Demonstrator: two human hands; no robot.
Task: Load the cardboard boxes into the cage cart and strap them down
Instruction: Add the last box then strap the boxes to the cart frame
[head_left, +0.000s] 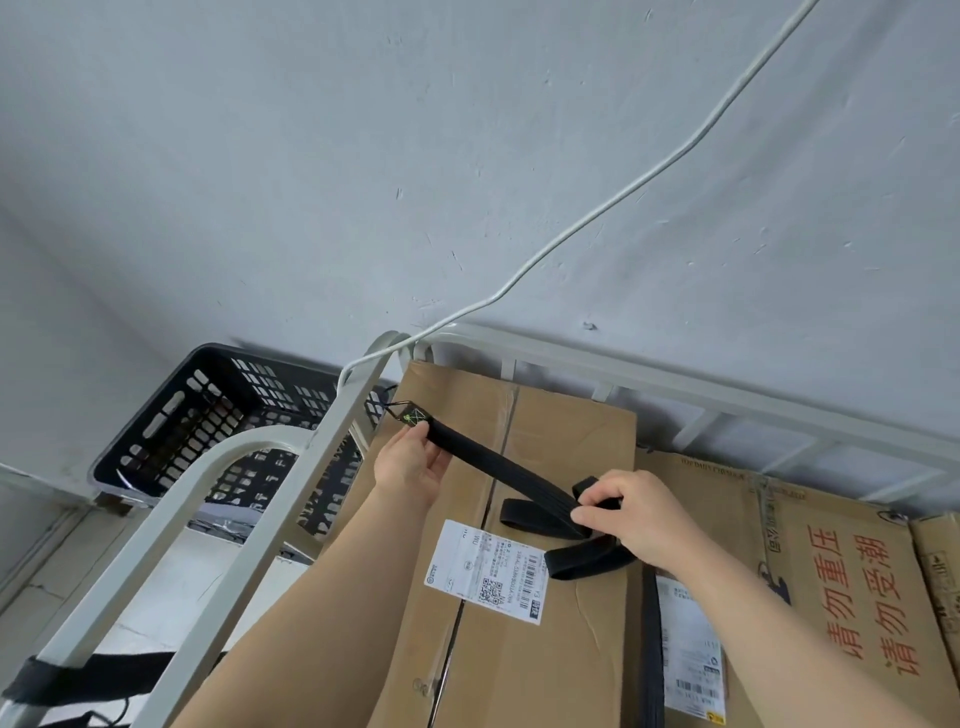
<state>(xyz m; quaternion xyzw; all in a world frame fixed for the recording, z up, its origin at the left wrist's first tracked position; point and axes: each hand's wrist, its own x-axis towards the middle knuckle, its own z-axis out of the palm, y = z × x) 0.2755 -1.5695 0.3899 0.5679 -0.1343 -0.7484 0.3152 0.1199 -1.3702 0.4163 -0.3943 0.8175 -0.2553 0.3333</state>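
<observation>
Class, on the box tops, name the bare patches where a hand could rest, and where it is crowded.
Free: the far corner of the left box, between the strap and the rear rail; also its near end below the label. Crowded: the middle, where the left hand and right hand hold the strap's loops.

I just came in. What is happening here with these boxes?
A person is strapping down the cardboard boxes, which lie in the cage cart. The left hand grips the black strap near its hook, close to the cart's corner post; whether the hook is attached, I cannot tell. The right hand pinches the loose, folded part of the strap above the box with the white label.
</observation>
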